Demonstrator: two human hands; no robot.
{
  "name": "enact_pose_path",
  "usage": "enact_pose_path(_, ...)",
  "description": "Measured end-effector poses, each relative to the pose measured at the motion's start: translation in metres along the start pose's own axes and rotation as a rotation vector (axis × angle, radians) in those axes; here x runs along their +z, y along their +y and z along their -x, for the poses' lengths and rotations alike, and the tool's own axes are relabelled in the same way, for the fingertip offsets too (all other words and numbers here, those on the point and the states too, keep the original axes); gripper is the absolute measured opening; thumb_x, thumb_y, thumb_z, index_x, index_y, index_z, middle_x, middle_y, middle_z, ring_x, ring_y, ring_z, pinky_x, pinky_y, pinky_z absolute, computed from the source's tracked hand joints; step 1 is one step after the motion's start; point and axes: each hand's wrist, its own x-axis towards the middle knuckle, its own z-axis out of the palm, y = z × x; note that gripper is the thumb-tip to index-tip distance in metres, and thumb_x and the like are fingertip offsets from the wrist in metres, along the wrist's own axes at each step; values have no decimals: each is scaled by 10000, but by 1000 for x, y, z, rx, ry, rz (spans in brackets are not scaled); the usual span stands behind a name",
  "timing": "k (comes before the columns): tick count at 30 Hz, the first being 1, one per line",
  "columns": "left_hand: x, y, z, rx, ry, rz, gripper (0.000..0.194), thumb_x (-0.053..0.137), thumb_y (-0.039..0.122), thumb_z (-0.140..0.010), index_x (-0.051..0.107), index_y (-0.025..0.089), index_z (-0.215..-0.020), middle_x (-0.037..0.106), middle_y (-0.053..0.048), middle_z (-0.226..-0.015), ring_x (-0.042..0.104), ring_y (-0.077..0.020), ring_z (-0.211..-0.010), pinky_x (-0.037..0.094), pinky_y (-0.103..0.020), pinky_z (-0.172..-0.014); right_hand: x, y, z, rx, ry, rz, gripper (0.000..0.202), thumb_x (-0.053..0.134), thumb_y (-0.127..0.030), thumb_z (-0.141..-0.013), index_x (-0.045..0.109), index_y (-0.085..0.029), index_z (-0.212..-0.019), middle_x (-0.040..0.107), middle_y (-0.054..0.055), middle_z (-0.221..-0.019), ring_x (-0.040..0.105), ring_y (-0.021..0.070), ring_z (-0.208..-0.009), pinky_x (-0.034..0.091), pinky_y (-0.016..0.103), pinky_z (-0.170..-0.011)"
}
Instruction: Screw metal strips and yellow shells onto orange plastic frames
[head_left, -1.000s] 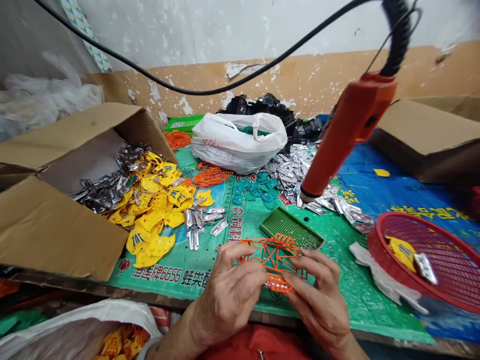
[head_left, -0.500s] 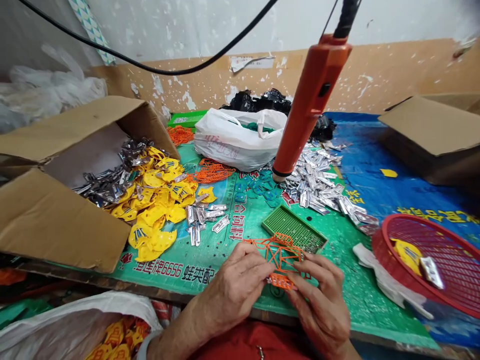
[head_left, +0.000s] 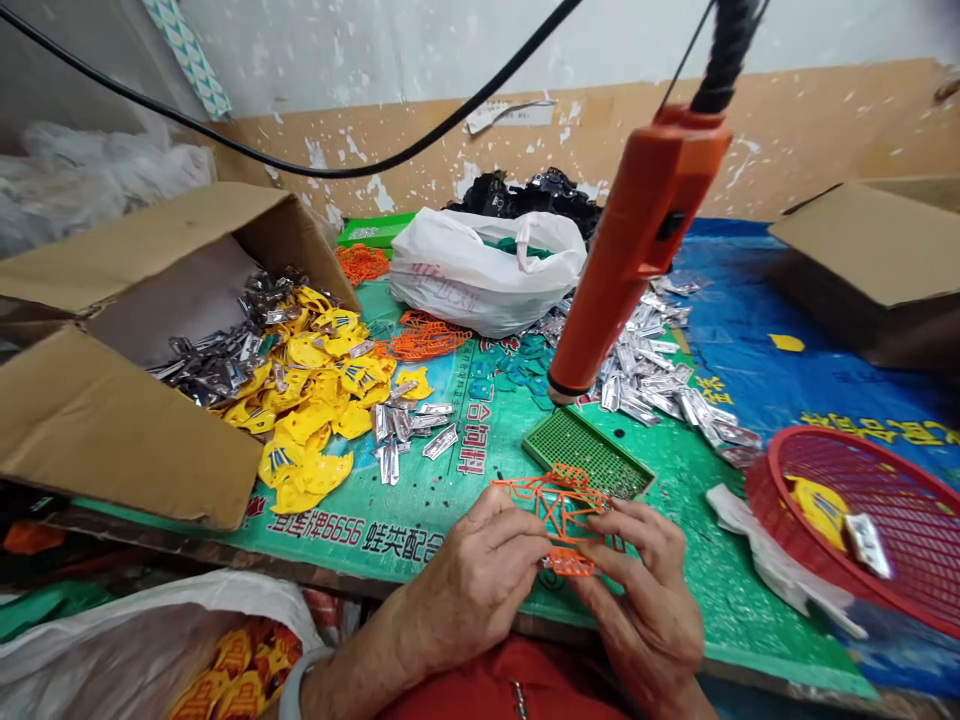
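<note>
Between my hands is an orange plastic lattice frame (head_left: 559, 508), above the near edge of the table. My left hand (head_left: 480, 570) pinches its left lower part, fingers closed. At its right side my right hand (head_left: 645, 585) grips it between thumb and fingers. Just beyond the frame lies a green perforated tray (head_left: 589, 450) with small bits in one corner. An orange electric screwdriver (head_left: 637, 255) hangs from above, tilted, its tip over the tray's far edge. The parts under my fingertips are partly hidden.
A cardboard box (head_left: 127, 420) on the left spills yellow plastic pieces (head_left: 311, 440) and silver parts. Behind stand a white bag (head_left: 480, 280) and a heap of silver pieces (head_left: 637, 350). A red basket (head_left: 885, 500) sits at right, near another cardboard box (head_left: 885, 260).
The hanging screwdriver has swung slightly right and lower in view, its tip now nearer the green tray. My hands keep their hold on the orange frame, almost unmoved.
</note>
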Motion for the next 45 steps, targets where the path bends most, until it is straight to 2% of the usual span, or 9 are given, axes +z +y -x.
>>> enact_pose_path(9, -12, 3, -3, -138, -204, -42, 92, 562, 175, -885, 631, 179, -824, 664, -19, -830, 473, -263, -1110, 267, -491, -1003, 0, 4, -4, 1, -106, -46, 36, 605, -234, -853, 625, -221, -825, 628, 59, -890, 471, 274, -1043, 396, 459, -836)
enact_pose_path(13, -16, -3, -7, -193, -315, 22, 142, 519, 168, -899, 570, 157, -767, 613, -28, -812, 527, -195, -870, 386, -367, -821, 0, 3, -17, 29, -164, -143, 68, 619, -274, -849, 618, -223, -803, 655, 28, -829, 516, 235, -983, 414, 420, -830)
enact_pose_path(16, -15, -11, -7, -301, -325, 164, 134, 497, 115, -868, 532, 160, -747, 567, -20, -785, 506, -152, -751, 378, -267, -660, -2, 7, -29, 90, -330, -278, 61, 573, -240, -884, 631, -236, -870, 666, 5, -851, 541, 193, -961, 407, 410, -896)
enact_pose_path(22, -8, -13, -3, -664, -335, 376, 94, 469, 144, -786, 501, 182, -706, 479, 22, -716, 426, -115, -623, 322, -226, -558, -2, 5, -42, 184, -522, -356, 105, 521, -263, -909, 619, -234, -887, 609, 37, -1026, 494, 207, -1077, 371, 463, -987)
enact_pose_path(28, -11, -9, -9, -731, -466, 512, 193, 443, 277, -841, 494, 180, -681, 429, 36, -676, 383, -126, -665, 299, -239, -599, -3, -1, -55, 237, -627, -408, 87, 531, -227, -904, 615, -210, -894, 546, 63, -1139, 443, 206, -1180, 392, 436, -996)
enact_pose_path(34, -9, -13, -9, -867, -364, 812, 242, 510, 369, -812, 580, 149, -740, 386, 37, -663, 323, -120, -639, 268, -247, -581, 5, 2, -49, 318, -585, -308, 107, 595, -267, -865, 618, -206, -949, 550, 89, -1175, 499, 236, -1157, 442, 461, -948)
enact_pose_path(37, -6, -19, -3, -924, -287, 901, 278, 545, 410, -795, 591, 145, -727, 377, 37, -643, 310, -118, -629, 246, -249, -569, -4, 6, -57, 313, -438, -295, 226, 623, -309, -844, 605, -217, -1049, 569, 91, -1136, 561, 223, -1074, 501, 417, -885)
enact_pose_path(42, -1, -25, 1, -1016, -208, 923, 311, 584, 445, -761, 561, 160, -641, 345, 54, -575, 283, -104, -566, 207, -237, -526, -31, 32, -121, 330, 121, -134, 317, 682, -343, -785, 604, -285, -1087, 570, 47, -1113, 577, 211, -1010, 527, 406, -834)
enact_pose_path(45, 4, -24, -2, -1035, -187, 912, 311, 591, 448, -745, 573, 164, -620, 368, 52, -553, 305, -105, -547, 213, -234, -514, -24, 49, -174, 357, 185, -272, 700, 811, -419, -596, 523, -315, -1225, 527, 65, -1248, 539, 261, -1123, 539, 412, -797)
